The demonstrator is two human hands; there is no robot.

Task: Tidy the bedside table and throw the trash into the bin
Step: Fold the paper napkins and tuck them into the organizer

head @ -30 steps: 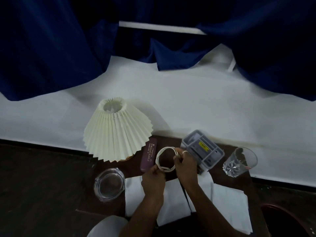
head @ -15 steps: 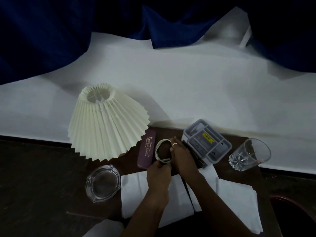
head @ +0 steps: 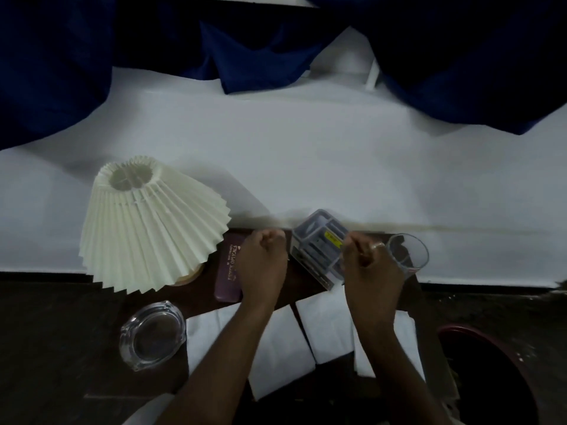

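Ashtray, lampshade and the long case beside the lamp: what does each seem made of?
The ashtray looks like thick clear glass: the dark table shows through and its edges glint. The lampshade looks like matte cream paper or stiff fabric, sharply pleated; which one is unclear. The case seems smooth purple leatherette or plastic, with printed lettering.

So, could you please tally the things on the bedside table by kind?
Clear glass vessels: 2, the ashtray and the drinking tumbler
White paper sheets: 3
Cream pleated lamp: 1
Purple oblong glasses case: 1
Grey plastic organiser tray: 1
Total: 8
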